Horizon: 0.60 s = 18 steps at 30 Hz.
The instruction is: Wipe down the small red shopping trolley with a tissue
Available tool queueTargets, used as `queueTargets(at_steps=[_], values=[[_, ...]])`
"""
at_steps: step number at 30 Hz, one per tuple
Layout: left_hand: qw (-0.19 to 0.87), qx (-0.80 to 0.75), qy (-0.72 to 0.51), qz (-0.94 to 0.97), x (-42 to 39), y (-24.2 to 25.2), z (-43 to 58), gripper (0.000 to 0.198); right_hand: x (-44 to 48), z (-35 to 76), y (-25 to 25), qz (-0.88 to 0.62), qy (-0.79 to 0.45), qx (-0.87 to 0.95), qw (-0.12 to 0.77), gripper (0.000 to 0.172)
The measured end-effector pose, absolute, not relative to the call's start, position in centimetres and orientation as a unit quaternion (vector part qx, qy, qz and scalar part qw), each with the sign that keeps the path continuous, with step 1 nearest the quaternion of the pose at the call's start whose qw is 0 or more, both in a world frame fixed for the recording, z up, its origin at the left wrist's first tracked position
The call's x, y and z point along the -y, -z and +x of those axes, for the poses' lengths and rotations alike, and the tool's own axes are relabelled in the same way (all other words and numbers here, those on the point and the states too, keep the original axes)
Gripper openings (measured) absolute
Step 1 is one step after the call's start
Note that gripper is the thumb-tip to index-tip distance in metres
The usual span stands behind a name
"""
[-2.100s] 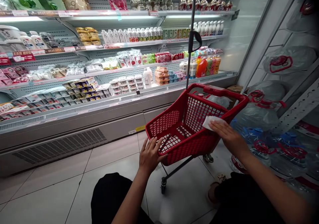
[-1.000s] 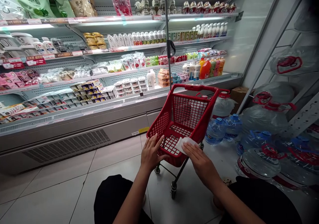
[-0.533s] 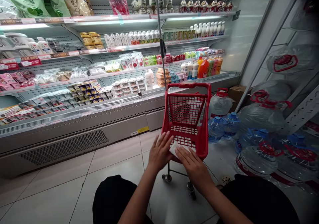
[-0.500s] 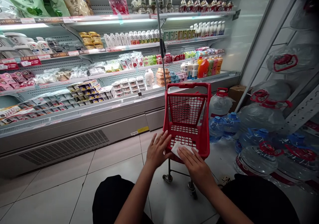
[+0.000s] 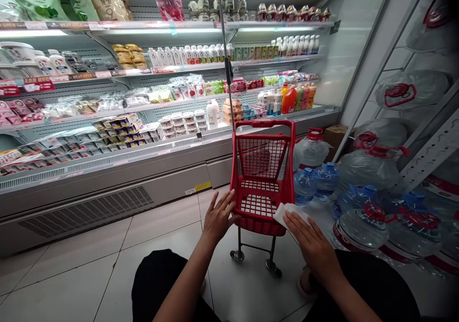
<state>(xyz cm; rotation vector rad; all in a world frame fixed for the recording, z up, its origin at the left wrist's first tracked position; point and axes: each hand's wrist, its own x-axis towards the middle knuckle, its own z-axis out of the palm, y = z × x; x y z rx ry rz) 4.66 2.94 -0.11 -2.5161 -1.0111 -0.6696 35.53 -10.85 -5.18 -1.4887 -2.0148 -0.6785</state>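
between two bent knees in black trousers point(image 5: 161, 274) and a long grey metal refrigerated case point(image 5: 175, 181), a small red plastic shopping cart point(image 5: 260, 224) with lattice walls stands upright, its low end toward the person. at the cart's near left corner, the bare left hand point(image 5: 218, 216) touches the rim with fingers parted; its grip is loose and wraps nothing, a light contact that seems meant to steady a cart which could roll on its dark casters point(image 5: 272, 267). at the cart's near right corner, the bare right hand point(image 5: 310, 241) has a thin white cloth point(image 5: 284, 212), fabric or paper, under long, nearly straight fingers; the thumb is hidden, so how hard this grip pinches cannot be told. the flat hold likely lets the cloth bear broadly on the rim.

below the cart, large pale glossy floor tiles point(image 5: 251, 288) meet at dark joints. from the cart's far left corner rises a thin dark metal pole point(image 5: 224, 26). beyond the cart, lit shelves point(image 5: 136, 25) carry bottles, tubs and pouches. right of the cart, clear plastic red-handled jugs point(image 5: 358, 229) and blue-capped bottles point(image 5: 305, 186) crowd the floor near a brown cardboard box point(image 5: 333, 133).
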Motion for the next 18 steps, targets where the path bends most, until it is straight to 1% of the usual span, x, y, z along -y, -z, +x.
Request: queueTargets(at_steps=[5, 7, 9, 14, 18], values=[[0.172, 0.367, 0.242, -0.882, -1.7, 0.2, 4.9, 0.029, 10.1, 36.4, 5.3, -0.554, 0.24, 0.748, 0.275, 0.081], [0.167, 0.366, 0.245, -0.882, -1.0, 0.4, 5.3, 0.032, 9.9, 37.1, 5.2, -0.561, 0.234, 0.739, 0.29, 0.08], [0.163, 0.363, 0.244, -0.884, -0.1, 0.7, 6.0, 0.039, 9.8, 37.6, 5.1, -0.57, 0.228, 0.728, 0.305, 0.078], [0.149, 0.349, 0.227, -0.897, 2.5, 1.0, 8.4, 0.065, 9.8, 36.2, 5.5, -0.569, 0.222, 0.722, 0.325, 0.077], [0.124, 0.329, 0.221, -0.91, 4.5, 1.3, 10.5, 0.076, 10.2, 32.1, 5.9, -0.527, 0.208, 0.75, 0.341, 0.079]])
